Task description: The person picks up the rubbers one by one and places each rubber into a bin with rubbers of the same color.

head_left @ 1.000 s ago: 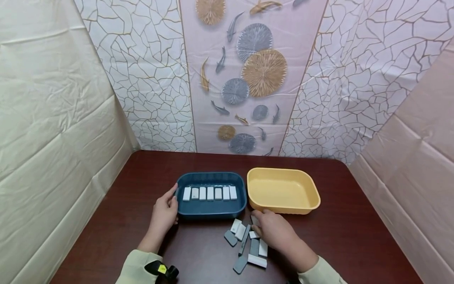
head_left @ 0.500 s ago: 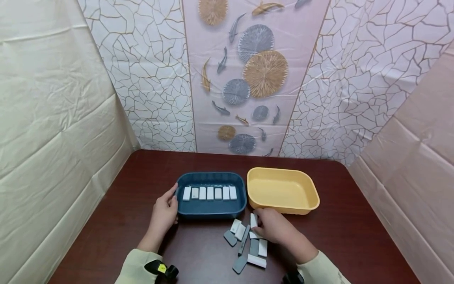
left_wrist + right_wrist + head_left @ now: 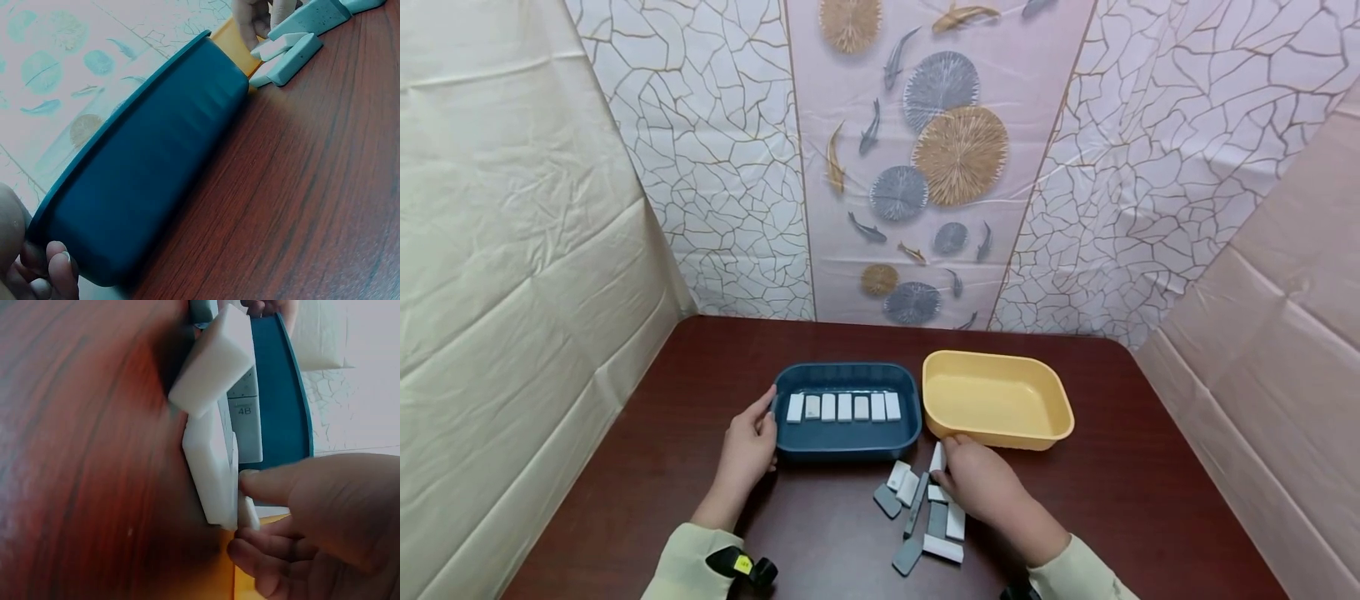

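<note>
My left hand (image 3: 747, 446) grips the left end of a dark blue plastic basin (image 3: 842, 442), its fingers curled at the rim in the left wrist view. Inside lies a row of several white erasers (image 3: 845, 408). My right hand (image 3: 983, 482) pinches a white eraser (image 3: 937, 457) between thumb and fingers, in front of the yellow basin (image 3: 1000, 439). Beneath and beside that hand are loose erasers, white ones (image 3: 943, 549) and grey ones (image 3: 907, 556). A white one (image 3: 247, 428) bears a "4B" mark in the right wrist view.
Both basins stand side by side on a dark red-brown table (image 3: 820, 533). The yellow one has nothing in it. More loose erasers, grey (image 3: 887, 501) and white (image 3: 898, 476), lie in front of the blue basin. Cloth walls surround the table.
My right hand has turned a piece from its grey side to white and now tilts the white eraser slightly farther forward. The yellow basin has shifted a little. My left hand stays in place.
</note>
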Available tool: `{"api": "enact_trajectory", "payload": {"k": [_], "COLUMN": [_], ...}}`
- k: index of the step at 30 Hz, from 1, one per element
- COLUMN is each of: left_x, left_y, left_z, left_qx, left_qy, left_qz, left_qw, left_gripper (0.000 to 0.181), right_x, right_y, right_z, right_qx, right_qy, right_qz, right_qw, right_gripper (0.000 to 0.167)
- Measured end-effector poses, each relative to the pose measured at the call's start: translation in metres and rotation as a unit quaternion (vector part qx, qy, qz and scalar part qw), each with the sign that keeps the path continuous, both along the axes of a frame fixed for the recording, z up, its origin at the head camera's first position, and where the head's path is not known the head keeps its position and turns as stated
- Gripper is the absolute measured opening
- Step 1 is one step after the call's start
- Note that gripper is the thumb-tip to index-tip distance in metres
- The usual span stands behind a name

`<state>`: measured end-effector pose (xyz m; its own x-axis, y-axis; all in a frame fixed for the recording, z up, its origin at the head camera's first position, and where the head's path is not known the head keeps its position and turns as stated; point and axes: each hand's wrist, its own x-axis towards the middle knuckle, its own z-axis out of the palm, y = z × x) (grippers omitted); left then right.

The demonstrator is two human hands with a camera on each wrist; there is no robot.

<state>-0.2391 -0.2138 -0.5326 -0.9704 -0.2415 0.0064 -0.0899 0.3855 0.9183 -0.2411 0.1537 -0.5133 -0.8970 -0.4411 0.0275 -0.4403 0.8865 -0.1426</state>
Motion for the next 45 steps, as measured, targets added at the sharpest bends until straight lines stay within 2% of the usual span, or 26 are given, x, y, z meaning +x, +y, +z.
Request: {"api": "enact_trajectory", "payload": {"k": [5, 9, 12, 15, 18, 21, 26, 30, 33, 39, 45], "left_x": [0.000, 0.001, 0.002, 0.001, 0.000, -0.001, -0.001, -0.001, -0.001, 0.000, 0.000], "left_y": [0.001, 0.002, 0.001, 0.002, 0.002, 0.002, 0.003, 0.003, 0.003, 0.003, 0.001], "left_z": [-0.002, -0.001, 0.000, 0.000, 0.000, -0.002, -0.002, -0.001, -0.001, -0.002, 0.000], "left_qx": [0.006, 0.010, 0.010, 0.010, 0.009, 0.009, 0.007, 0.008, 0.010, 0.014, 0.021], "left_qy": [-0.001, -0.001, 0.003, 0.008, 0.010, 0.007, 0.001, 0.003, 0.007, 0.019, 0.011], "left_qz": [-0.001, -0.003, -0.002, 0.001, 0.003, 0.004, 0.008, 0.015, 0.017, 0.007, 0.006], "left_qw": [1.0000, 0.9999, 0.9999, 0.9999, 0.9999, 0.9999, 0.9999, 0.9998, 0.9998, 0.9997, 0.9997], "left_gripper": [0.054, 0.054, 0.054, 0.054, 0.054, 0.053, 0.053, 0.053, 0.053, 0.053, 0.053], "right_x": [0.005, 0.008, 0.008, 0.006, -0.003, -0.012, -0.032, -0.049, -0.059, -0.071, -0.077], "right_y": [0.005, 0.005, -0.003, -0.017, -0.038, -0.061, -0.099, -0.128, -0.147, -0.176, -0.195], "right_z": [0.009, 0.024, 0.039, 0.054, 0.062, 0.065, 0.066, 0.063, 0.055, 0.038, 0.031], "right_qx": [-0.014, -0.058, -0.108, -0.152, -0.168, -0.163, -0.128, -0.103, -0.093, -0.078, -0.061], "right_qy": [0.032, 0.047, 0.078, 0.107, 0.119, 0.104, 0.058, 0.014, -0.026, -0.083, -0.106], "right_qz": [-0.006, -0.002, 0.022, 0.060, 0.093, 0.115, 0.150, 0.163, 0.165, 0.174, 0.184], "right_qw": [0.9994, 0.9972, 0.9909, 0.9807, 0.9742, 0.9744, 0.9786, 0.9811, 0.9816, 0.9782, 0.9753], "right_gripper": [0.042, 0.035, 0.033, 0.029, 0.039, 0.046, 0.047, 0.047, 0.047, 0.040, 0.034]}}
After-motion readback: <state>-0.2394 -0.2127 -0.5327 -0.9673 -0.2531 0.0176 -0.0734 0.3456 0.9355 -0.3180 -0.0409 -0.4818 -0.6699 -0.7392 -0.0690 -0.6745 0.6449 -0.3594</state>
